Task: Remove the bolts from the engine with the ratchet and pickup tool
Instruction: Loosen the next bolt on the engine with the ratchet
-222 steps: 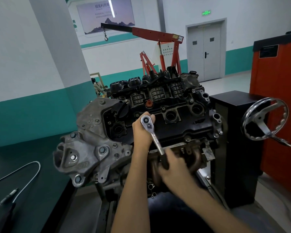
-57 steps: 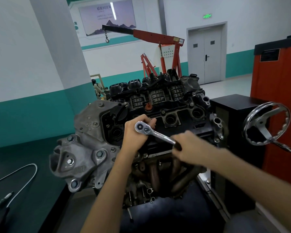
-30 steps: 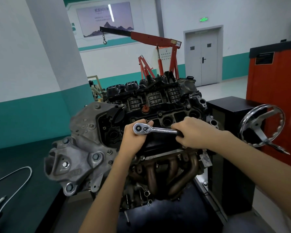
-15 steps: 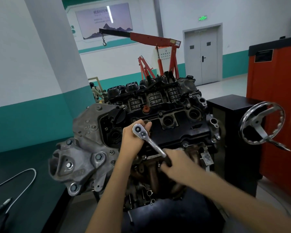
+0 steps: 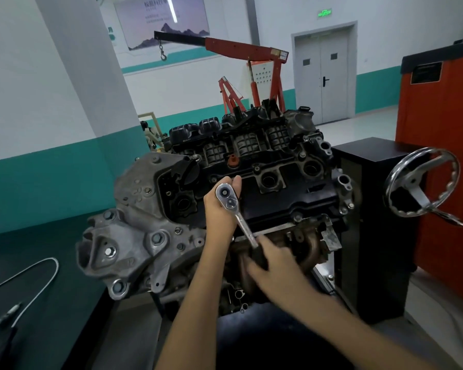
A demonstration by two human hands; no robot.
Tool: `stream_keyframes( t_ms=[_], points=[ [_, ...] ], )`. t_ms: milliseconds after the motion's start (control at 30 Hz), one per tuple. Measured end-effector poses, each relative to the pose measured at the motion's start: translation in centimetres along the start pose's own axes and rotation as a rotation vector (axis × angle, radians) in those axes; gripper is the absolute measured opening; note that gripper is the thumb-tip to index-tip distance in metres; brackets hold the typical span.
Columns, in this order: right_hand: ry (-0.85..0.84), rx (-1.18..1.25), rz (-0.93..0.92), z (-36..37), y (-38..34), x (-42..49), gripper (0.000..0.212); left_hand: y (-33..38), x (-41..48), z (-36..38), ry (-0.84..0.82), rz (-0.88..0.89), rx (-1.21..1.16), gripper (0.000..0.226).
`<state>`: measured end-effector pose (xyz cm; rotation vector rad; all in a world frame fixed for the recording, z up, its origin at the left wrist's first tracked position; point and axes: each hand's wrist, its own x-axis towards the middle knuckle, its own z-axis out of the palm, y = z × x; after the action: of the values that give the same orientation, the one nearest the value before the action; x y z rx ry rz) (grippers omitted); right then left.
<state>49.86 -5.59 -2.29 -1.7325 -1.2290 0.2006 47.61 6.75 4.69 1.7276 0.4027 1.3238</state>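
Note:
A grey and black engine (image 5: 155, 225) sits on a stand in front of me. The chrome ratchet (image 5: 237, 212) stands with its head on the black valve cover (image 5: 286, 201), handle slanting down to the right. My left hand (image 5: 219, 212) wraps around the ratchet head from behind, thumb by its top. My right hand (image 5: 275, 260) grips the dark handle end, slightly blurred. The bolt under the socket is hidden. The flexible pickup tool (image 5: 32, 284) lies on the dark bench at the left.
A chrome handwheel (image 5: 422, 182) sticks out of the black stand box (image 5: 372, 209) to the right. An orange cabinet (image 5: 444, 156) stands behind it. A red engine hoist (image 5: 251, 65) is across the room. The dark bench (image 5: 51, 303) runs along the left.
My right hand has swung the ratchet handle from level at the right down toward me, now pointing lower right. My left hand stays on the ratchet head.

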Motion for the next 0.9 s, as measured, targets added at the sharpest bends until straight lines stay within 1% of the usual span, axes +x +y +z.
stream_keyframes(
  t_ms=[33,67,100,200,267,300,367,433,467,533,567,600,667,733,767,800,833,867,900],
  points=[
    [0.009,0.084,0.005,1.5,-0.3,-0.2,0.014,0.0,0.0,-0.1,0.004,0.003,0.010,0.048],
    [0.000,0.103,-0.002,2.4,-0.5,-0.1,0.015,-0.1,0.0,-0.5,0.002,0.010,0.035,0.046],
    [-0.015,0.053,-0.015,2.2,-0.7,0.3,0.015,-0.3,0.1,-1.0,-0.014,0.019,0.070,0.047],
    [-0.070,-0.195,-0.078,-1.9,-0.2,1.9,0.007,-0.5,0.6,-2.6,-0.094,0.094,0.134,0.045],
    [-0.129,-0.387,-0.132,-5.9,-0.3,3.3,0.011,-0.1,1.4,-2.9,-0.171,0.152,0.185,0.038],
    [-0.152,-0.503,-0.174,-7.8,-0.5,4.3,0.011,0.1,1.8,-2.8,-0.232,0.162,0.213,0.038],
    [-0.169,-0.703,-0.249,-11.0,-1.3,6.1,0.003,0.2,1.9,-2.1,-0.324,0.116,0.207,0.048],
    [-0.150,-0.822,-0.292,-12.6,-1.8,7.5,0.010,0.1,1.4,-1.5,-0.299,0.066,0.149,0.053],
    [-0.127,-0.822,-0.289,-12.6,-1.7,7.6,0.010,0.0,1.1,-1.3,-0.258,0.054,0.116,0.052],
    [-0.069,-0.737,-0.251,-10.9,-1.0,6.2,0.006,-0.4,0.8,-1.0,-0.162,0.040,0.039,0.051],
    [-0.039,-0.637,-0.221,-9.3,-0.4,5.0,0.010,-0.5,0.8,-0.9,-0.123,0.043,0.010,0.051],
    [-0.017,-0.493,-0.169,-7.3,0.2,3.7,0.014,-0.6,0.8,-0.7,-0.096,0.052,0.001,0.050],
    [0.019,-0.140,-0.071,-2.8,0.7,1.1,0.013,-0.5,0.6,-0.2,-0.062,0.065,0.013,0.049],
    [0.076,0.108,-0.013,1.3,0.3,-0.1,0.013,-0.6,0.5,0.1,-0.014,0.039,-0.003,0.044],
    [0.077,0.170,0.007,2.9,-0.1,-0.2,0.012,-0.6,0.5,0.1,0.022,-0.004,-0.033,0.040],
    [0.064,0.185,0.009,3.7,-0.5,-0.1,0.017,-0.6,0.5,-0.1,0.038,-0.038,-0.050,0.038],
    [0.045,0.157,-0.005,3.7,-0.7,0.2,0.021,-0.7,0.6,-0.6,0.030,-0.046,-0.028,0.039],
    [0.027,0.092,-0.024,2.9,-0.6,0.5,0.021,-0.9,0.7,-1.1,0.000,-0.022,0.039,0.043],
    [-0.005,0.013,-0.047,1.5,-0.3,0.9,0.014,-0.9,0.7,-1.7,-0.039,0.025,0.109,0.046]
  ],
)
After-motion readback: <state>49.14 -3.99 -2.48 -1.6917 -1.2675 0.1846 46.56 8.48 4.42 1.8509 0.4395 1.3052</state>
